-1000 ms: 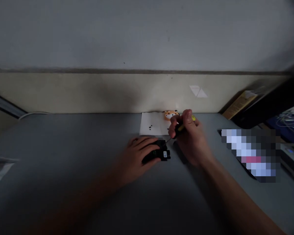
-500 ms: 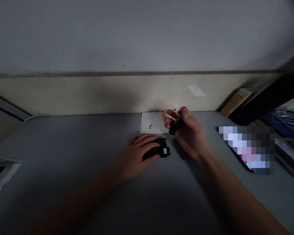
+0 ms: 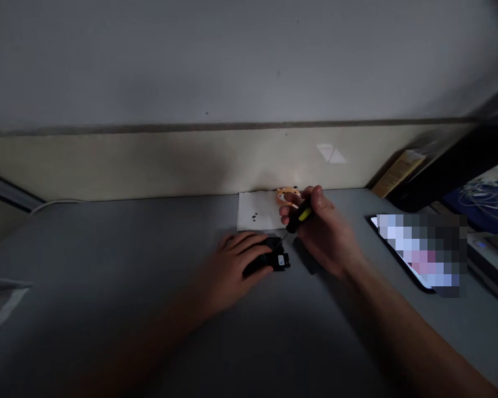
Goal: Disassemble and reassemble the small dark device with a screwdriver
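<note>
My left hand [image 3: 236,262] is closed around a small black device [image 3: 277,262], pinning it flat on the table. A little white label marks the device near its right end; much of its left side is hidden under my fingers. A black and yellow screwdriver [image 3: 302,215] is gripped in my right hand [image 3: 326,235], slanting down to the left. Its thin shaft reaches the device's upper part; the exact contact point is too small to make out. Beneath my right hand lies a dark flat piece [image 3: 305,257], partly covered.
Behind the device, a white paper sheet [image 3: 249,213] carries several tiny dark bits [image 3: 254,217]. An orange spotted item [image 3: 283,194] stands by the wall. To the right are a phone-like device [image 3: 415,260] with a blurred screen, a power strip [image 3: 489,260] and a cardboard box [image 3: 400,172].
The screwdriver handle has turned in my right hand, so its yellow stripe now shows. Thumb and fingers have shifted slightly on it. My left hand stays on the device.
</note>
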Demonstrator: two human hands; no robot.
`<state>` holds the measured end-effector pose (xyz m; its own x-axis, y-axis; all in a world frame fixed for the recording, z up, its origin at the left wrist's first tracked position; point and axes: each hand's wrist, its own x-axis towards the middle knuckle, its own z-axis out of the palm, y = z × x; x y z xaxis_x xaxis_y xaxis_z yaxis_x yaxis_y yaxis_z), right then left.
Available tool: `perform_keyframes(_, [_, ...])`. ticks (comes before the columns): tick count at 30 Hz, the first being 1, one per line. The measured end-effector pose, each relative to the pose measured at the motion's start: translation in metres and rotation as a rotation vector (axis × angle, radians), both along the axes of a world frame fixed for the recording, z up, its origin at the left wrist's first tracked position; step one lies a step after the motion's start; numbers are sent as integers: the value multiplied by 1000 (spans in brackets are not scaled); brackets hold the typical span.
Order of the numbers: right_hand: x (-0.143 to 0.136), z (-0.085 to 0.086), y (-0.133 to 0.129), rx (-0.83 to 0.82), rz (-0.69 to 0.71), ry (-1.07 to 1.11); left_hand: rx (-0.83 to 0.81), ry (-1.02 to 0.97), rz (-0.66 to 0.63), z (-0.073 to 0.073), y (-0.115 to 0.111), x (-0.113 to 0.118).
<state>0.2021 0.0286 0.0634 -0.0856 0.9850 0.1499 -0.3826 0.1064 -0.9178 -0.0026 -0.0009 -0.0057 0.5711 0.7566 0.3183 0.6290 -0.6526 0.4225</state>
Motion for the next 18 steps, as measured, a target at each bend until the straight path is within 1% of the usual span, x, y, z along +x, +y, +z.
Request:
perform_keyframes(3, [1,-3,1,19,-58,-88,-4,-8,11,0,0,1])
perform_keyframes(5, [0,-3,2,34,-91,-107,-5,-6,17,0,0,2])
perform_keyframes(6, [0,-3,2,35,-82,-98,-3,-4,17,0,0,2])
perform_keyframes(10, [0,2,1,13,57,-68,10,9,15,2,0,1])
perform_keyframes(11, [1,2,0,24,74,-64,11,13,15,2,0,1])
perform_keyframes(15, [3,-3,-1,79,64,-44,3,15,23,1,0,2])
perform_keyframes(18, [3,-4,-1,90,50,-113,-1,12,25,1,0,2])
